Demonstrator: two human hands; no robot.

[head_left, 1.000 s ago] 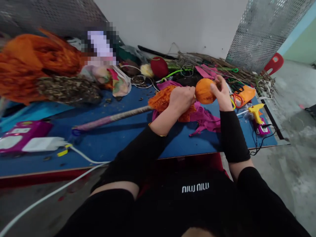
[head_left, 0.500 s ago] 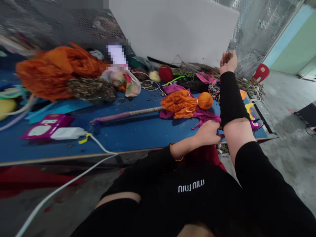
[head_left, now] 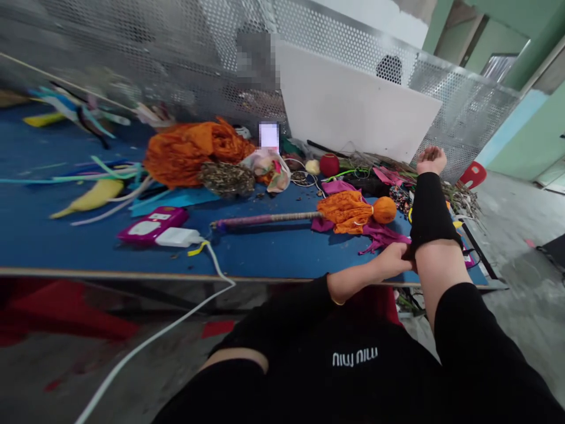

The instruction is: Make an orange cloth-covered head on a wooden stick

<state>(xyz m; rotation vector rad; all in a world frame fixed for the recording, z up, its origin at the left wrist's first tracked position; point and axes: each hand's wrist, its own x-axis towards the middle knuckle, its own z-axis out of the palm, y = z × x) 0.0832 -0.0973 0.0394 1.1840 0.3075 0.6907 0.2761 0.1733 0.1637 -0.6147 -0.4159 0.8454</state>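
My right arm is raised upright over the table's near right corner, wearing a black arm sleeve [head_left: 430, 213] on the forearm. My right hand [head_left: 431, 159] is up in the air, fingers curled in a loose fist with nothing in it. My left hand [head_left: 395, 259] pinches the lower edge of that sleeve near the elbow. Beyond them, an orange fabric figure with a round orange head [head_left: 383, 209] on a long wrapped stick [head_left: 265, 219] lies on the blue table [head_left: 273, 250], over scraps of magenta cloth [head_left: 379, 234].
A heap of orange fabric [head_left: 194, 150], a plastic bag, a red ball [head_left: 329, 164], twigs and cords crowd the back. A magenta box with a white adapter [head_left: 156, 228] and its white cable [head_left: 185, 312] lie near the front edge. Perforated metal panels and a white board stand behind.
A second ago both hands held the orange figure; it now lies on the table. My right arm rose upright and my left hand moved to the sleeve's edge. The view has tilted up and left.
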